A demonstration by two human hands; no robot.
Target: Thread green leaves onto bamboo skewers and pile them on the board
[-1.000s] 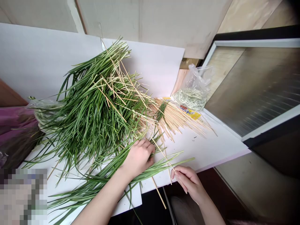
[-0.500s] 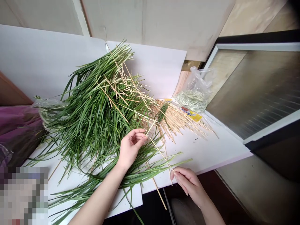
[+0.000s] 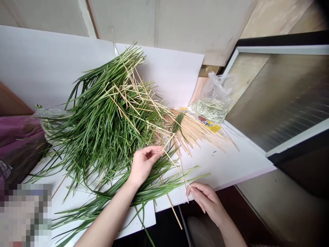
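Note:
A big heap of long green grass blades (image 3: 102, 116) lies on a white board (image 3: 226, 164), mixed with loose thin wooden skewers. My left hand (image 3: 144, 164) hovers over looser blades (image 3: 154, 189), its fingertips at the upper end of one skewer (image 3: 176, 168). That skewer's lower end is pinched in my right hand (image 3: 203, 196), near the board's front edge. Right of the heap, a fan of many bare skewers (image 3: 195, 132) lies with a small green bundle (image 3: 178, 122) on it.
A clear plastic bag (image 3: 213, 101) of pale dried leaves stands at the back, beside a yellow packet (image 3: 207, 124). A purple cloth (image 3: 19, 144) lies at the left. A framed glass panel (image 3: 277, 99) is to the right. One skewer (image 3: 174, 214) overhangs the board's edge.
My left hand has lifted off the blades, turned, and moved up towards the skewer, its fingers drawing closer together. My right hand has stayed in place on the skewer's end.

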